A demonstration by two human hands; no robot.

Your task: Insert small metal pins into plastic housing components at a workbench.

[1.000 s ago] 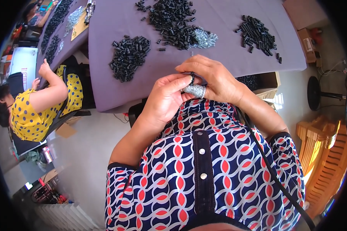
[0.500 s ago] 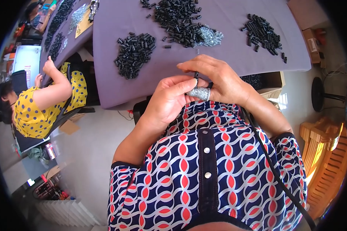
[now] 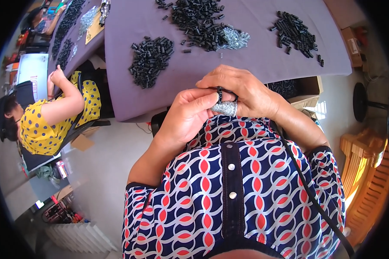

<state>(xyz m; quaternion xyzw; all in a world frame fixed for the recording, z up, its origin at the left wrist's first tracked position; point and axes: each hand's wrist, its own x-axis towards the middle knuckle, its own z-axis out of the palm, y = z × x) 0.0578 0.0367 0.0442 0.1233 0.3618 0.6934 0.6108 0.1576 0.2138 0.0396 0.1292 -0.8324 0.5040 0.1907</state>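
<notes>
My left hand (image 3: 190, 114) and my right hand (image 3: 242, 93) meet in front of my chest, just below the near edge of the purple table (image 3: 263, 64). Between their fingertips sits a small black cylindrical part (image 3: 219, 93). My right hand also cups a wad of small silvery metal pieces (image 3: 225, 108). Both hands' fingers are curled around these things.
Three heaps of black parts lie on the table: left (image 3: 151, 58), middle (image 3: 198, 19), right (image 3: 296, 32). A silvery pile (image 3: 234, 39) adjoins the middle heap. A person in a yellow dotted top (image 3: 47, 116) sits at left. A cardboard box (image 3: 304, 88) stands under the table; wooden slats (image 3: 367, 181) at right.
My hands have stayed together, with only small finger movements on the black part. The view has shifted slightly, so the table heaps sit a little higher.
</notes>
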